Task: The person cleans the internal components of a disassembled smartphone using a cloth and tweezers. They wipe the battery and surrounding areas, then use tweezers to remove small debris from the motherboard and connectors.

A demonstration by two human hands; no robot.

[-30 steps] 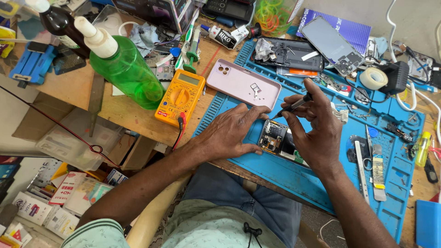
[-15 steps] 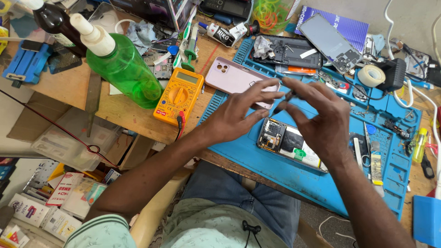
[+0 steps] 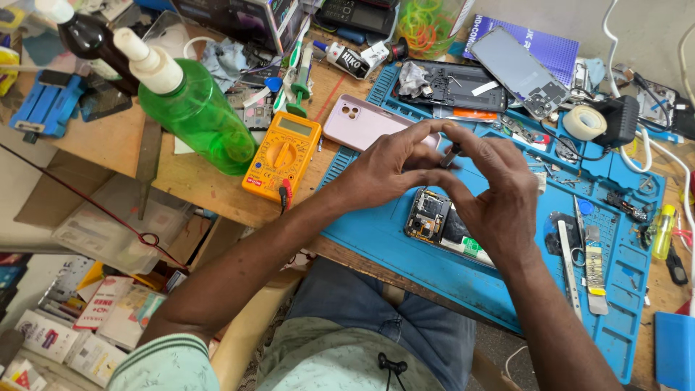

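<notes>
Both hands are raised together over an opened phone [image 3: 436, 221] that lies with its circuit board exposed on the blue work mat [image 3: 507, 289]. My left hand [image 3: 387, 170] and my right hand [image 3: 492, 192] meet at the fingertips and pinch a thin dark tool [image 3: 448, 156] between them. What the tool's tip carries is too small to tell. A pink phone back cover [image 3: 362, 124] lies just beyond my left hand.
An orange multimeter [image 3: 283, 156] and a green squeeze bottle [image 3: 192, 108] stand at the left. At the back lie a dismantled phone frame [image 3: 452, 85] and a grey phone panel [image 3: 517, 71]. A tape roll [image 3: 583, 122], tweezers and metal spudgers [image 3: 579, 253] lie at the right.
Both hands have lifted off the opened phone and come together above it. The tool, first in my right hand alone, is now pinched by the fingers of both.
</notes>
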